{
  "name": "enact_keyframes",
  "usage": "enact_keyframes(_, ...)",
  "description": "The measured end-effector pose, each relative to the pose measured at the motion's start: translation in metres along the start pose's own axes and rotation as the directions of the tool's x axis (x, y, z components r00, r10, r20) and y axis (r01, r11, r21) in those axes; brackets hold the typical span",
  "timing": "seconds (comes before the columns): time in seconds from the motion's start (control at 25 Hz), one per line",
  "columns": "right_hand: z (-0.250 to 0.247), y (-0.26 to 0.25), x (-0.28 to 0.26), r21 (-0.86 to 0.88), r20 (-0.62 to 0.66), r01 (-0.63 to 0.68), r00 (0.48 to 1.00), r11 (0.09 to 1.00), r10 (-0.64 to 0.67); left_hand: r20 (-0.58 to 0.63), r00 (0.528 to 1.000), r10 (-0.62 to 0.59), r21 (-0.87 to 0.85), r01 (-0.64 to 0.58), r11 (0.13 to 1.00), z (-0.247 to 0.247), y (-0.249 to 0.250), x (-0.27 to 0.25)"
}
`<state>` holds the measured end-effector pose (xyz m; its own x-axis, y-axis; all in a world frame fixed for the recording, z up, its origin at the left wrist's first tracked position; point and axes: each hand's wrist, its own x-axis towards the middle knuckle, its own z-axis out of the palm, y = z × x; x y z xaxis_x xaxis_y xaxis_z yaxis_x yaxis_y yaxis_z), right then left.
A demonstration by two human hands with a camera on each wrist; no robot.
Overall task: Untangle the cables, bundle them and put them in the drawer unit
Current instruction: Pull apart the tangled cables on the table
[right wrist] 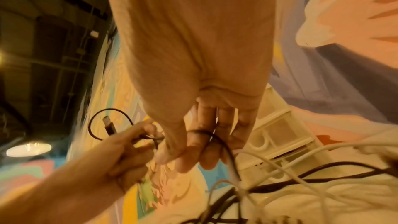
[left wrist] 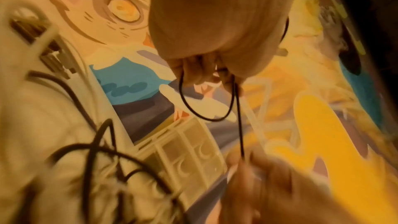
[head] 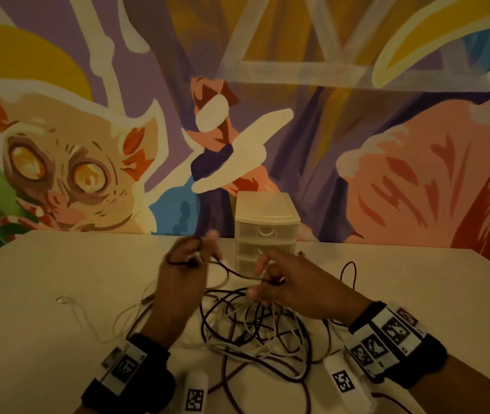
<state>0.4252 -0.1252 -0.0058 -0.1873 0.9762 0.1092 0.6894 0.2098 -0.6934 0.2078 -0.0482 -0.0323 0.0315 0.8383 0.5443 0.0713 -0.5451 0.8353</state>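
Behind the hands, the drawer unit (head: 267,231) (translucent) stands shut.

The right hand (head: 285,282) hides the drawer unit's (head: 266,225) lower drawers.

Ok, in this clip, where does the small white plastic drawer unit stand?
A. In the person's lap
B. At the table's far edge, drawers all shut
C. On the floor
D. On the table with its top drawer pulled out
B: the small white plastic drawer unit stands at the far edge of the pale table by the mural, every drawer front flush.
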Motion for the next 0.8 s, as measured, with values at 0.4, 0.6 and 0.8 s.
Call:
enact_keyframes(0.4,-0.019,0.046,-0.005,-0.171,-0.003,0.023,1.0,0.985,-0.024,-0.272,0.911,-0.31,-0.452,0.163,0.877,-0.059,0.007,0.034)
enact_keyframes(0.6,-0.021,0.009,0.002,0.212,-0.256,0.075,0.967,0.974,-0.018,0.265,0.963,-0.047,0.017,0.044,0.999,-0.012,0.01,0.002)
enact_keyframes(0.8,-0.024,0.001,0.0,0.072,-0.364,0.072,0.93,0.995,-0.041,0.563,0.821,-0.095,0.125,0.029,0.992,0.009,0.019,-0.012)
